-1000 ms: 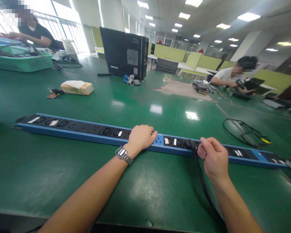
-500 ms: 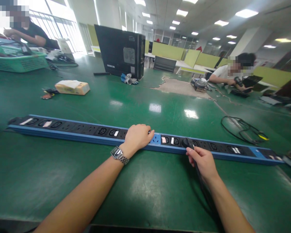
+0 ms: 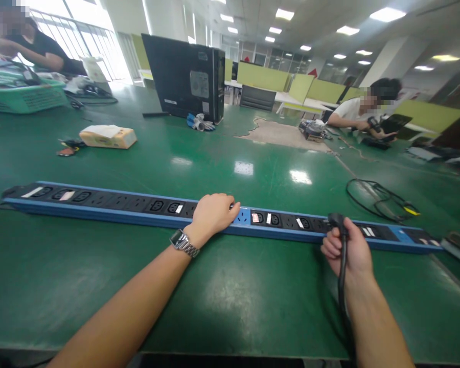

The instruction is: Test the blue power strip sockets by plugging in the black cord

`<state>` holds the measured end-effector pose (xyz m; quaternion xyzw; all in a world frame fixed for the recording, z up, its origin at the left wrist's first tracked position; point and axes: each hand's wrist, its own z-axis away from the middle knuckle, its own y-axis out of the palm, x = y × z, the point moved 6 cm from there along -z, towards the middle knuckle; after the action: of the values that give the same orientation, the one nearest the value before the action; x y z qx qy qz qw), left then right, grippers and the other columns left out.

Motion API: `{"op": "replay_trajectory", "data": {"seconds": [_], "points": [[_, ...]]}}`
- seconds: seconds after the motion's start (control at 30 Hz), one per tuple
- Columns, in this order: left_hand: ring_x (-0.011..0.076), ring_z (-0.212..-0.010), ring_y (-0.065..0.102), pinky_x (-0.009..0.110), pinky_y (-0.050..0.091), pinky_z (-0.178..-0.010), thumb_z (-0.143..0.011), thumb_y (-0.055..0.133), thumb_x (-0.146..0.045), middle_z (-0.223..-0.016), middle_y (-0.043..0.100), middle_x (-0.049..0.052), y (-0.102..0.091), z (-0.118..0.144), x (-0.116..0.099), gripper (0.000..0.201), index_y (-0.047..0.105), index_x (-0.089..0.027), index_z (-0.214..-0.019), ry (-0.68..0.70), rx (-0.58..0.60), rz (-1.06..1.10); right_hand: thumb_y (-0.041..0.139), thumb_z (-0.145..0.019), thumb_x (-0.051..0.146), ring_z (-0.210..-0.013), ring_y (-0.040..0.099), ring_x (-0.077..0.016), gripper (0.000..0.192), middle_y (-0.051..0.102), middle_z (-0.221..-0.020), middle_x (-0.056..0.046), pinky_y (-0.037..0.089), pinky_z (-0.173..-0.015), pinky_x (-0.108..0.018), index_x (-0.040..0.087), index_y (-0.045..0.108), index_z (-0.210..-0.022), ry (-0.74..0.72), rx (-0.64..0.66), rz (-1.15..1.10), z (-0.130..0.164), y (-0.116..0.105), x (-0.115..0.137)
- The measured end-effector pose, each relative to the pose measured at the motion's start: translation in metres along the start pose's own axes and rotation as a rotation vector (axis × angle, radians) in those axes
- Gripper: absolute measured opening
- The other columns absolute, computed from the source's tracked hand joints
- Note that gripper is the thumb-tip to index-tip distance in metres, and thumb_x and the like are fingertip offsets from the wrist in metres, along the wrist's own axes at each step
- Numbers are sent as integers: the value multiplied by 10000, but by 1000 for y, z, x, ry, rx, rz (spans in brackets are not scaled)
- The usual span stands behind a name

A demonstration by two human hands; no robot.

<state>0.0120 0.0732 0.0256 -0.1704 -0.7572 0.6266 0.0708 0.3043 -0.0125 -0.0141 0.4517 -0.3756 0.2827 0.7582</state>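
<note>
A long blue and black power strip lies across the green table, its face set with rows of sockets and several small white labels. My left hand grips it near the middle, fingers bent over the far edge, and a metal-band watch is on that wrist. In my right hand is a black power plug, held over the right part of the strip and clear of the sockets as far as I can see. Its thick black cord hangs down past my wrist, and the far end is out of view.
A coiled black cable lies beyond the strip's right end. Further back are a tissue pack, a black computer case, gloves and a green basket. Two people sit across the table, one at each side.
My right hand has pulled the plug from the strip, moving it up and to the right; sockets and a label it covered now show. My left hand stays on the strip.
</note>
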Motion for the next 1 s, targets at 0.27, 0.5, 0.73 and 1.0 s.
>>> {"op": "replay_trajectory", "data": {"seconds": [0.27,0.5,0.73,1.0], "points": [[237,-819,652,323,442,-699,-931,336,-433,-864,709,96,0,1,1,453,703,-186,-834,0,1,14,507,-863,410,-231,251,-68,470,302,-301,44,191,-256,-194,188,472,-451,96,-62,65,3,1,-6],[224,-803,651,310,433,-687,-932,334,-441,-842,708,90,0,0,0,458,693,-183,-814,3,5,15,549,-825,381,-261,272,-67,420,318,-325,48,221,-281,-203,194,450,-462,-6,-132,-8,-1,-24,11],[237,-810,655,319,443,-692,-931,335,-436,-857,709,95,-2,2,0,454,701,-187,-830,5,-8,16,599,-770,396,-295,261,-64,384,297,-342,58,241,-328,-213,204,408,-497,149,-14,-15,-11,-52,21],[230,-844,656,313,452,-736,-932,343,-438,-884,714,103,-2,3,1,452,706,-182,-844,-4,9,24,604,-775,501,-324,204,-57,481,224,-383,68,193,-373,-216,217,311,-521,148,49,306,-32,-103,47]]}}
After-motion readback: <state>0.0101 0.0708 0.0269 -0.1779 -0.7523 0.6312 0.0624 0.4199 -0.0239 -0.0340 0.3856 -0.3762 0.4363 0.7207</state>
